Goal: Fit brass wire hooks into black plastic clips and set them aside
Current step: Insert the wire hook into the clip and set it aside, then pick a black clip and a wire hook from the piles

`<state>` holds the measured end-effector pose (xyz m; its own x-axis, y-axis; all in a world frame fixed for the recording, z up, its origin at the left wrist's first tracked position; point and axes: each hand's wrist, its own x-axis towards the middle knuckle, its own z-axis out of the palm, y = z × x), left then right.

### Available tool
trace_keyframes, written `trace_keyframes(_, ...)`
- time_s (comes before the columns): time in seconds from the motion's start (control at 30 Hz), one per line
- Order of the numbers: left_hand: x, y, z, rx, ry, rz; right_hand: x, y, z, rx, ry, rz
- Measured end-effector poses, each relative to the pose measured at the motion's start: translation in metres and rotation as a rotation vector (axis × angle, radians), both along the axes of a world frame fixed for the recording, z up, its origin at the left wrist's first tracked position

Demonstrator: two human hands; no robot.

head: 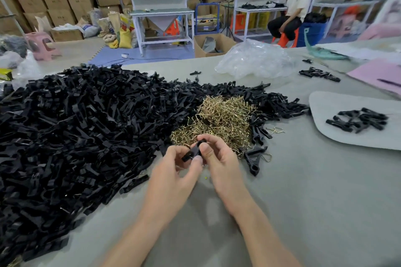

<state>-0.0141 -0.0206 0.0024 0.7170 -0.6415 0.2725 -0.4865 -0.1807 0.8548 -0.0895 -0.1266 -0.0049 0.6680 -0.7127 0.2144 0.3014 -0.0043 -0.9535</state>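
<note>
A black plastic clip (pixel 193 151) is held between both hands just in front of the heap of brass wire hooks (pixel 219 122). My left hand (pixel 175 171) pinches its lower end, and my right hand (pixel 217 158) grips its upper end with the thumb on top. Any hook in the clip is hidden by my fingers. A huge pile of loose black clips (pixel 76 128) covers the left of the table. A clip with a brass hook fitted (pixel 256 158) lies right of my right hand.
A grey mat (pixel 325 102) at the right carries a small group of clips (pixel 358 119). Crumpled clear plastic (pixel 253 60) lies at the table's far side, pink paper (pixel 377 73) at far right. A seated person (pixel 293 4) is in the background.
</note>
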Motion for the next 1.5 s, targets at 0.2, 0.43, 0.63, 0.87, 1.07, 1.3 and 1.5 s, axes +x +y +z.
trace_keyframes(0.2,-0.039,-0.069,0.030,0.119,-0.115,-0.186,-0.055,-0.047,0.013,-0.097,0.014,-0.220)
trace_keyframes(0.43,-0.119,-0.215,0.036,0.213,-0.128,-0.420,-0.143,-0.130,0.010,0.046,0.100,-0.717)
trace_keyframes(0.63,-0.176,-0.327,0.042,0.191,-0.009,-0.514,-0.174,-0.158,0.007,0.242,0.023,-0.879)
trace_keyframes(0.87,-0.148,-0.283,0.034,0.055,-0.014,-0.483,-0.147,-0.147,0.018,0.216,0.052,-0.755)
trace_keyframes(1.07,-0.064,-0.150,0.021,0.011,-0.155,-0.332,-0.090,-0.081,0.022,0.004,0.161,-0.546)
trace_keyframes(1.3,0.018,0.000,-0.018,0.194,-0.520,0.092,-0.015,0.006,0.018,-0.362,0.289,-0.211)
trace_keyframes(1.5,0.043,0.039,-0.028,0.320,-0.710,0.283,0.032,0.046,0.001,-0.470,0.337,-0.140)
